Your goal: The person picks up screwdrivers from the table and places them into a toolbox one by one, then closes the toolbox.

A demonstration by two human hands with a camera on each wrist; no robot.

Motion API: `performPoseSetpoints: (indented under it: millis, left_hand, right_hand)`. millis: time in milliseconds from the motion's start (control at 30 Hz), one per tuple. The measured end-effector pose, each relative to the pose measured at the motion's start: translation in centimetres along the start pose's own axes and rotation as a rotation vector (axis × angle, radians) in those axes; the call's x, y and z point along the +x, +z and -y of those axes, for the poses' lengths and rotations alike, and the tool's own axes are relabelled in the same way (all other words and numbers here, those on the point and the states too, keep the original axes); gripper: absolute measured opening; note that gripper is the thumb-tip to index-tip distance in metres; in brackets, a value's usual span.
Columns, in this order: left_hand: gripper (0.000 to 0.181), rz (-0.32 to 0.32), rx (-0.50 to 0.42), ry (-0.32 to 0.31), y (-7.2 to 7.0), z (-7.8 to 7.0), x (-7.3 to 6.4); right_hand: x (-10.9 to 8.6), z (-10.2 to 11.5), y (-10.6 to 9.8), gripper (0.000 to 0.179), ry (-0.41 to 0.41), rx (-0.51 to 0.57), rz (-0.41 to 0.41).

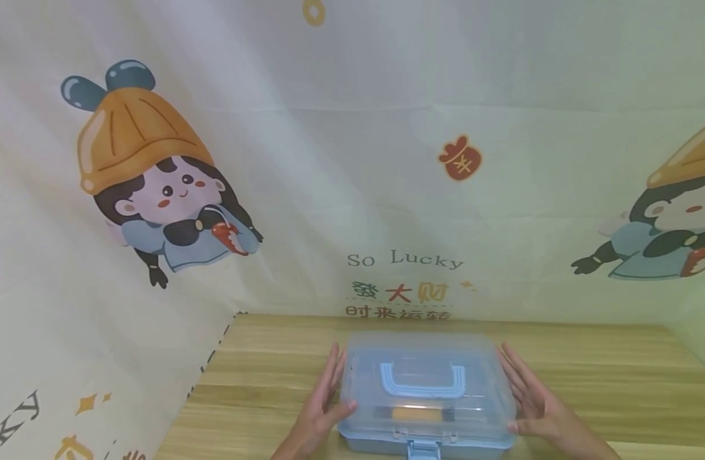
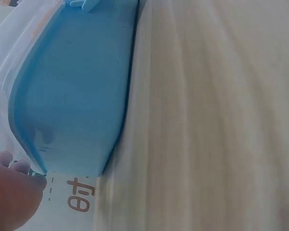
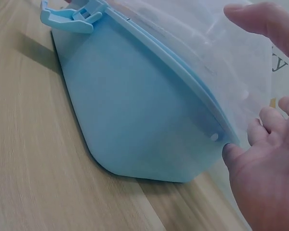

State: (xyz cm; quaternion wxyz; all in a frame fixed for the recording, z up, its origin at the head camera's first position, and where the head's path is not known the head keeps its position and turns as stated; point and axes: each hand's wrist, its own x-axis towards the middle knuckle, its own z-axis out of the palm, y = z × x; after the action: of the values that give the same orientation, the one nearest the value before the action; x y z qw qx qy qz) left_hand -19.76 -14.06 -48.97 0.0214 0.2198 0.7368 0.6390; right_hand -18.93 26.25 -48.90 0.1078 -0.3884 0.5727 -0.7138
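Note:
A storage box with a clear lid and light blue base sits on the table. Its blue carry handle lies on the lid, and something orange shows through the plastic. The front latch juts outward in the right wrist view. My left hand is at the box's left side, fingers extended along it and thumb by the front corner. On the opposite side, my right hand has its fingers fairly straight and its thumb near the front right corner. Whether every fingertip touches the plastic I cannot tell.
The wood-grain table extends to both sides of the box. Behind it and at the left hangs a pale cloth with cartoon figures and lettering, meeting the table's back edge.

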Motion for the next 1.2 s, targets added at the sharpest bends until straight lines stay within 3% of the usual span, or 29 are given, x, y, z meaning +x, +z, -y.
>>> performPoseSetpoints:
  millis: [167, 333, 733, 867, 1000, 1200]
  left_hand:
    - [0.088, 0.003, 0.003, 0.006, 0.1, 0.2, -0.2]
    - [0.088, -0.006, 0.025, -0.053, 0.1, 0.2, -0.3]
    - [0.086, 0.007, 0.146, -0.068, -0.3, -0.2, -0.6]
    - [0.083, 0.012, 0.194, -0.027, -0.4, -0.3, -0.7]
    - [0.079, 0.018, 0.289, 0.04, -0.8, -0.5, -0.5]
    - [0.07, 0.017, 0.428, 0.154, -1.3, -1.2, 0.3]
  right_hand:
    - [-0.2, 0.1, 0.1, 0.108, 0.026, -0.04, -0.019]
    - [-0.4, 0.0, 0.2, 0.11, 0.071, -0.087, -0.053]
    - [-0.3, 1.0, 0.1, 0.107, 0.048, -0.206, -0.026]
    - [-0.1, 1.4, 0.1, 0.106, 0.033, -0.236, -0.015]
    - [-0.1, 2.1, -0.2, 0.1, 0.067, -0.301, -0.026]
    - [0.4, 3.4, -0.6, 0.077, 0.115, -0.56, -0.111]
